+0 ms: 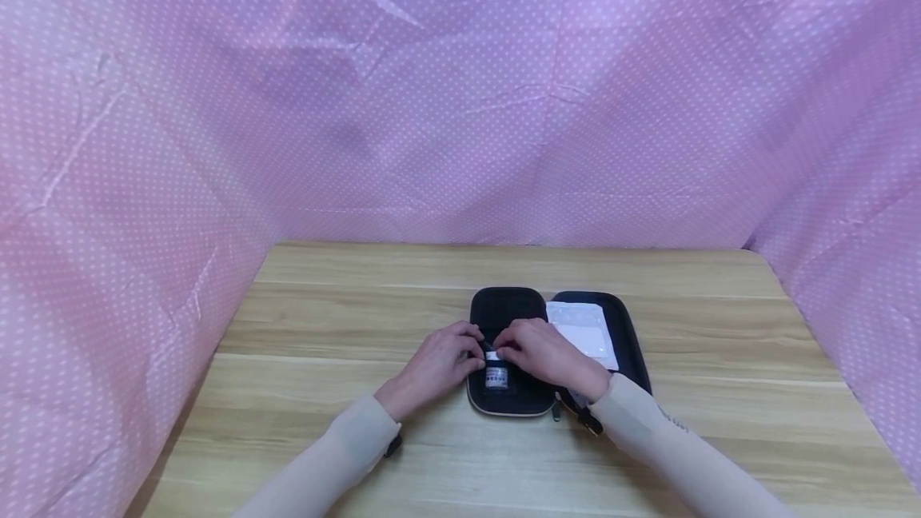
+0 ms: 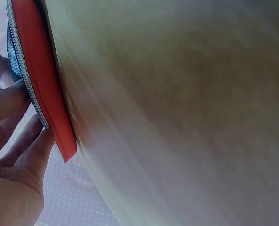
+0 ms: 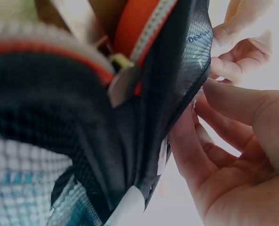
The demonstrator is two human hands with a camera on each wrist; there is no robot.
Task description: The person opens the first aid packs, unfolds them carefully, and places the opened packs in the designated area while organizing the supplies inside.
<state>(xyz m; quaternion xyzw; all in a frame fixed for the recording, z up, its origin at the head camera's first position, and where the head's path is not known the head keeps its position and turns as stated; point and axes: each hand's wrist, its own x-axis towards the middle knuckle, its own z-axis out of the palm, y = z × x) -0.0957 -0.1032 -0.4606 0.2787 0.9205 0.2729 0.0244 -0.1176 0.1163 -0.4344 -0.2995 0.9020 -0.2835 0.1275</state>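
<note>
A zip case lies unfolded, black inside and red outside. In its left half (image 1: 514,402), a small bottle (image 1: 496,376) with a white cap and printed label sits in a mesh pocket (image 3: 198,40). My right hand (image 1: 543,352) reaches over the hinge side, thumb and forefinger pinching at the pocket's edge by the cap. My left hand (image 1: 442,354) comes from the left, its fingertips at the same pocket and its thumb by the red side's zipper (image 2: 28,84). Curled fingers hide part of the cap and pocket edge.
White packets (image 1: 583,330) lie in the case's right half (image 1: 633,342), partly under my right forearm. A zipper pull (image 1: 556,412) hangs at the front by the hinge. The wooden table (image 1: 345,310) is enclosed by a pink dotted cloth (image 1: 460,142).
</note>
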